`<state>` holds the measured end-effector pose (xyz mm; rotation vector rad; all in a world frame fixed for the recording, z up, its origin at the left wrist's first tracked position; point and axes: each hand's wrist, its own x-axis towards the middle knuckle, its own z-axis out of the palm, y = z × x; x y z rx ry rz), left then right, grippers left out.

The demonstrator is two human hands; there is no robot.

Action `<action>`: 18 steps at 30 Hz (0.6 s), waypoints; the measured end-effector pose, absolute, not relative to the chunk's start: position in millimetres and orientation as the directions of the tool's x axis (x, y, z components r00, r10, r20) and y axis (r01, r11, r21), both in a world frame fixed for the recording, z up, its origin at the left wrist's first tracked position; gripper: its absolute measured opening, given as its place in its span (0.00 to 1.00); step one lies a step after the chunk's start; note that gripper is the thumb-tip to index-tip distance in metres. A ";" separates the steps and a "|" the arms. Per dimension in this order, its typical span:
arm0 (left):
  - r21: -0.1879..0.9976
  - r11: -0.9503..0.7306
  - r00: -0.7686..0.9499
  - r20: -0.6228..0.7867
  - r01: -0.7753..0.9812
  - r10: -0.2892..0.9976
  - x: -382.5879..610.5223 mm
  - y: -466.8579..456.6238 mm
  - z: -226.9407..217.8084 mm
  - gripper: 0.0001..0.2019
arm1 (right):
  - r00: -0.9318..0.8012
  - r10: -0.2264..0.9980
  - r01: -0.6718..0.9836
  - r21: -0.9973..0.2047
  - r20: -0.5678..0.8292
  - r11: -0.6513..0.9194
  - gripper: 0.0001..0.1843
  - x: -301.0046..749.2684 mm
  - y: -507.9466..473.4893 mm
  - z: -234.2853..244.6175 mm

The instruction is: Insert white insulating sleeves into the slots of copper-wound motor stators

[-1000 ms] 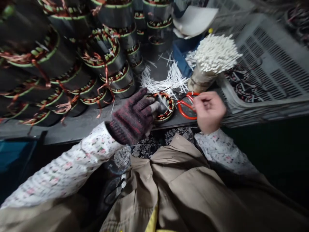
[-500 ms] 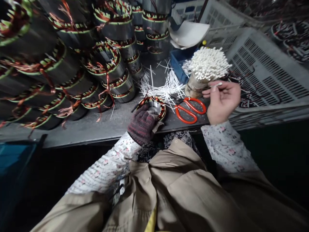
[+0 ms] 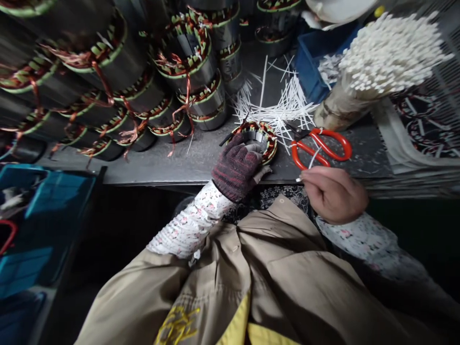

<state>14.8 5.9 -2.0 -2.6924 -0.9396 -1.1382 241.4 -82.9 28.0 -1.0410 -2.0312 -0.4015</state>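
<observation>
My left hand [image 3: 235, 165], in a dark knitted glove, grips a small stator [image 3: 259, 136] with copper windings at the front edge of the dark bench [image 3: 161, 160]. My bare right hand [image 3: 332, 191] is closed in a pinch on a thin white tube [image 3: 313, 158], just in front of the red-handled scissors [image 3: 319, 146] that lie on the bench. A thick bundle of white tubes [image 3: 388, 52] stands behind the scissors, to the right.
Many wound stators [image 3: 183, 62] are stacked at the back left. Loose white tubes [image 3: 280, 108] are scattered behind the held stator. A blue box [image 3: 318, 57] sits at the back, grey crates [image 3: 431, 129] at the right, blue bins [image 3: 39, 201] at the lower left.
My right hand pulled one white tube from the bundle and came down toward the bench edge by the scissors. The left hand stayed on the stator. The view moved closer.
</observation>
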 end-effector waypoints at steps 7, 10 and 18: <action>0.172 -0.815 0.520 0.693 0.554 0.500 16.4 3.7 -0.4 0.13 | -0.120 0.606 0.617 -0.419 0.786 0.666 0.12 235.3 -82.7 19.9; 0.220 -0.794 0.512 0.660 0.567 0.549 17.4 1.6 -0.3 0.12 | -0.273 0.615 0.526 -0.420 0.740 0.739 0.06 232.9 -86.7 17.6; 0.146 -0.798 0.539 0.665 0.585 0.517 17.3 3.8 1.9 0.11 | -0.283 0.695 0.597 -0.446 0.661 0.667 0.09 233.8 -100.8 22.4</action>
